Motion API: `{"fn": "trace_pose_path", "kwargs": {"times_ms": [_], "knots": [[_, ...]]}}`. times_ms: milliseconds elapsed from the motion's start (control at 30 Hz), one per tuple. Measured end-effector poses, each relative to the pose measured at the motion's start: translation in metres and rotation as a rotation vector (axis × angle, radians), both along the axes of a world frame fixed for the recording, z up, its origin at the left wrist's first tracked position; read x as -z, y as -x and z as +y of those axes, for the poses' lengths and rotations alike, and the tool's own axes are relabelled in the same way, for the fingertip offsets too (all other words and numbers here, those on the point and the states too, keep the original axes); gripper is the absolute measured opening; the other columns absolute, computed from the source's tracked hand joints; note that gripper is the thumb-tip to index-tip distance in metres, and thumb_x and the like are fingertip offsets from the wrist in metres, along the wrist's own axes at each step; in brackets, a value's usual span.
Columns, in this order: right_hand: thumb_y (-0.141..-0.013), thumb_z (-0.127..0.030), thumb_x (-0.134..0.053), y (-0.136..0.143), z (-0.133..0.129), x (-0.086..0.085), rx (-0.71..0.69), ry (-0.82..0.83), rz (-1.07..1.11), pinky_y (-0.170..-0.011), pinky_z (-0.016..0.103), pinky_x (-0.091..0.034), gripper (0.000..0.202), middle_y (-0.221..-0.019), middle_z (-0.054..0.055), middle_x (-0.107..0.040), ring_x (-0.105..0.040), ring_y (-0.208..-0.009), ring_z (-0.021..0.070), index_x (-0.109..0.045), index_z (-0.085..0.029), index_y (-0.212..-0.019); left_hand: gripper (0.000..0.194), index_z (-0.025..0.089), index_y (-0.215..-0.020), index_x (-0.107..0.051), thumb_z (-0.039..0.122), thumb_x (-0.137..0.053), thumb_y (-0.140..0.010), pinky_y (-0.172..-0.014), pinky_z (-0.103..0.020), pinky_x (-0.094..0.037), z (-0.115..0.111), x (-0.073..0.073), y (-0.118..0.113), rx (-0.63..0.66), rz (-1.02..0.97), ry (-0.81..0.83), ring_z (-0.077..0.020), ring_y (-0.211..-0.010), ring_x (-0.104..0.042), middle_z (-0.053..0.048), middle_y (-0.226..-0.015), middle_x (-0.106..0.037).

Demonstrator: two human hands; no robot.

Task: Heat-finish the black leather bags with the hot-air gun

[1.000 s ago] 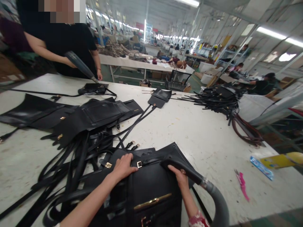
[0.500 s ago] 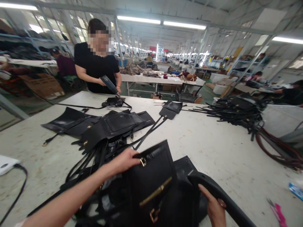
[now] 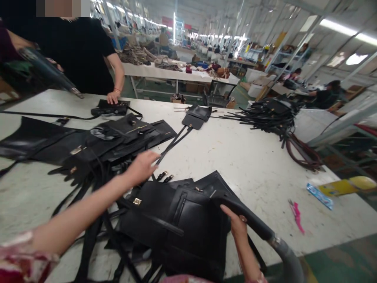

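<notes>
My left hand (image 3: 143, 167) is over the table with its fingers loosely extended and nothing visible in them. It is just above a black leather bag (image 3: 200, 224) lying flat in front of me, and beside black straps (image 3: 171, 145). My right hand (image 3: 239, 226) is wrapped round a black curved handle (image 3: 244, 214) joined to a grey hose (image 3: 290, 261); its narrow front end reaches over the bag's right part. Small buckles (image 3: 165, 177) lie at the bag's upper edge. A gold clasp (image 3: 137, 201) shows at its left.
A heap of black bags (image 3: 88, 145) covers the left of the white table (image 3: 250, 157). Across it a person in black (image 3: 79, 55) holds a dark tool (image 3: 50, 68). More bags (image 3: 268, 114) sit far right, with pink snips (image 3: 297, 216) and a yellow item (image 3: 338, 186) nearer.
My left hand has let go of the bag it was lifting, and a bag now lies flat. The view has swung right. The other person's hand now rests on a small black piece.
</notes>
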State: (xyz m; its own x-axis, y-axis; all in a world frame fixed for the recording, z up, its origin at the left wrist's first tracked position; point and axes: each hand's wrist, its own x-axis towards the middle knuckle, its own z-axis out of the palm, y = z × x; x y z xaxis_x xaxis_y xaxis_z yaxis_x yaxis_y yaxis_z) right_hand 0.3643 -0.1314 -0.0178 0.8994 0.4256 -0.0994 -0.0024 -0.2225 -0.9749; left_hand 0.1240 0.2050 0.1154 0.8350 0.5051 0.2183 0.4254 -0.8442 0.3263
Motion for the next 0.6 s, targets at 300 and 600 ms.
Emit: {"fn": "trace_pose_path", "kwargs": {"times_ms": [300, 600], "knots": [[-0.064, -0.036, -0.077, 0.061, 0.062, -0.017, -0.565, 0.044, -0.198, -0.089, 0.038, -0.048, 0.032, -0.093, 0.002, -0.068, -0.062, -0.092, 0.0244, -0.069, -0.025, -0.093, 0.062, 0.016, -0.142, -0.031, 0.027, -0.05, -0.084, -0.106, -0.052, -0.027, -0.136, 0.15, 0.013, -0.112, 0.028, 0.251, -0.0307, -0.135, -0.033, -0.018, -0.144, -0.042], [-0.068, -0.04, -0.071, 0.076, 0.124, 0.025, -0.427, 0.069, -0.329, -0.092, 0.038, -0.043, 0.025, -0.086, 0.003, -0.066, -0.059, -0.091, 0.0245, -0.068, -0.022, -0.085, 0.071, 0.019, -0.134, -0.042, 0.022, -0.063, -0.066, -0.104, -0.043, -0.027, -0.083, 0.146, -0.025, -0.194, 0.114, 0.606, -0.0285, -0.123, -0.045, -0.012, -0.126, -0.057]]}}
